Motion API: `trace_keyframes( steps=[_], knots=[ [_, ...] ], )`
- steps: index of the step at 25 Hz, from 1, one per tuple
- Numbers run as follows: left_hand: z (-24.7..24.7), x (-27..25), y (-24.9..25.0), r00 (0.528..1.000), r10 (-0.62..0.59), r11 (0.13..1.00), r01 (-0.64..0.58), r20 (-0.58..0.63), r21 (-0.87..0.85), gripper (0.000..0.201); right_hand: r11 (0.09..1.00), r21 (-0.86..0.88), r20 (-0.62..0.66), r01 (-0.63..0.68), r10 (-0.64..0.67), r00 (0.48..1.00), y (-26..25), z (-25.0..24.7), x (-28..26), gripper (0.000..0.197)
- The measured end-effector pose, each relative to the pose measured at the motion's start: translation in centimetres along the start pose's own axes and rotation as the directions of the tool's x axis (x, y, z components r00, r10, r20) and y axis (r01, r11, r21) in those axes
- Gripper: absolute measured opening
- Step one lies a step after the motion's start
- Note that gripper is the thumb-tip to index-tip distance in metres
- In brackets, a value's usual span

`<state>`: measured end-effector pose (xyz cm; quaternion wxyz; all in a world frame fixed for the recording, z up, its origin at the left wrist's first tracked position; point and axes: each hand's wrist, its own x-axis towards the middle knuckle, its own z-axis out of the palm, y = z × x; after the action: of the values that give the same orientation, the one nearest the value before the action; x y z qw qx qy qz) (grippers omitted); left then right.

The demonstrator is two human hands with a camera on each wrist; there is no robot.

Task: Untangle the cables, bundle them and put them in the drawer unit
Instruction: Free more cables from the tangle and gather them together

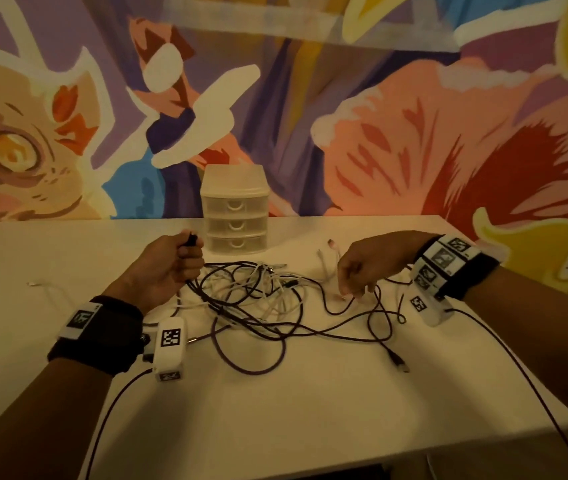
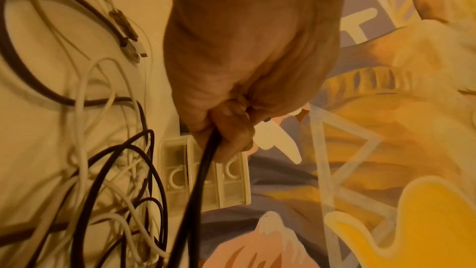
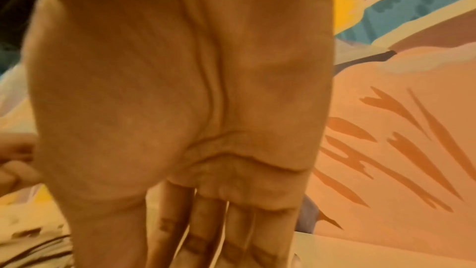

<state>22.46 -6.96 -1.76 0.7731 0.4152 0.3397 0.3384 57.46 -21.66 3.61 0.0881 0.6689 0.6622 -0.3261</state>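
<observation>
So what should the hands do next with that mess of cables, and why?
Probably lift the left hand to draw its black cable out of the tangle, because it grips one end while the right hand hangs over the pile to steady it. The drawer unit is closed.

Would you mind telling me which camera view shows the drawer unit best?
The head view: the drawer unit stands whole and upright at the table's far edge, all three drawers shut. The left wrist view shows it sideways, partly behind the left hand. The right wrist view doesn't show it.
</observation>
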Motion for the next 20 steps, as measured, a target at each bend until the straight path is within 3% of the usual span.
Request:
trace_keyframes(
  steps=[4, 9, 14, 17, 20],
  knots=[
    [0.4, -0.7, -0.1, 0.999, -0.021, 1.0, 0.02, 0.034, 0.009, 0.038, 0.957, -0.287, 0.156, -0.044, 0.092, 0.984, -0.6, 1.7, 0.6, 0.018],
    [1.7, -1.1, -0.1, 0.998, -0.018, 1.0, 0.017, 0.057, 0.012, 0.036, 0.916, -0.399, 0.017, -0.038, 0.049, 0.999, 0.0, 1.2, -0.9, 0.009],
    [2.6, -1.2, -0.3, 0.997, -0.002, 1.0, 0.0, 0.075, 0.022, 0.035, 0.825, -0.564, 0.08, 0.024, 0.025, 0.997, 1.0, 3.9, -0.5, 0.024],
    [2.9, -1.3, -0.5, 0.997, -0.004, 1.0, 0.002, 0.074, 0.028, 0.036, 0.783, -0.62, 0.003, 0.054, -0.066, 0.998, 1.4, 3.8, -0.5, 0.021],
    [3.3, -1.3, -0.7, 0.997, 0.02, 0.999, -0.024, 0.069, 0.049, 0.036, 0.804, -0.582, -0.061, 0.117, -0.187, 0.981, 1.3, 3.2, -0.2, 0.013]
  ],
)
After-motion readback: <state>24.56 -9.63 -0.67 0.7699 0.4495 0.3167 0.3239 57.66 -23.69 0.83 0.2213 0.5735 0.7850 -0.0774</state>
